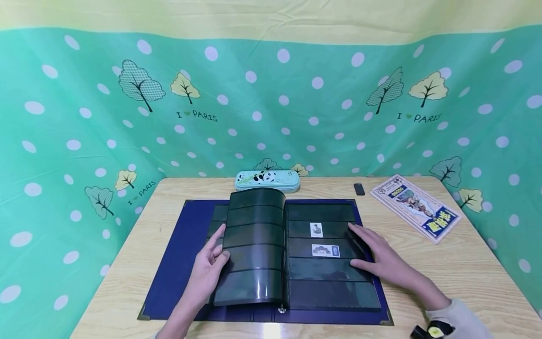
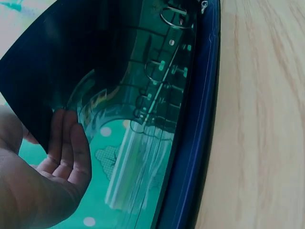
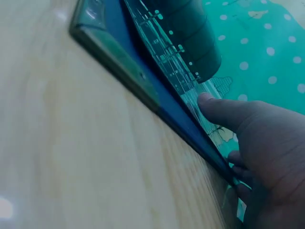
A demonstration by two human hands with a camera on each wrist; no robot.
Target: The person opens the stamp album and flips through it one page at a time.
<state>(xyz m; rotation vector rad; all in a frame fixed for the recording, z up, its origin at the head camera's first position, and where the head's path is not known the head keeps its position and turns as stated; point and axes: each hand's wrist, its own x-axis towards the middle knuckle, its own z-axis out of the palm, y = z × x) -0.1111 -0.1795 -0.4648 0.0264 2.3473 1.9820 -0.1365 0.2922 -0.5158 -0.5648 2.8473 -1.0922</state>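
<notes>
The album [image 1: 182,249] is laid flat on the table [image 1: 114,287], its lifted page [image 1: 254,259] pinched at the left edge by the left hand [image 1: 206,269]; the right page [image 1: 326,294] is touched by the spread right hand [image 1: 383,258]. The lifted page is judged light, springy and slick, best taken by that edge

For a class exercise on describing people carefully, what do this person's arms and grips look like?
The left grip and right grip are bare, without visible gloves or rings. The right side shows a pale grey sleeve and a black band with a yellow marking. The left forearm is bare nearly to the picture's edge.
</notes>
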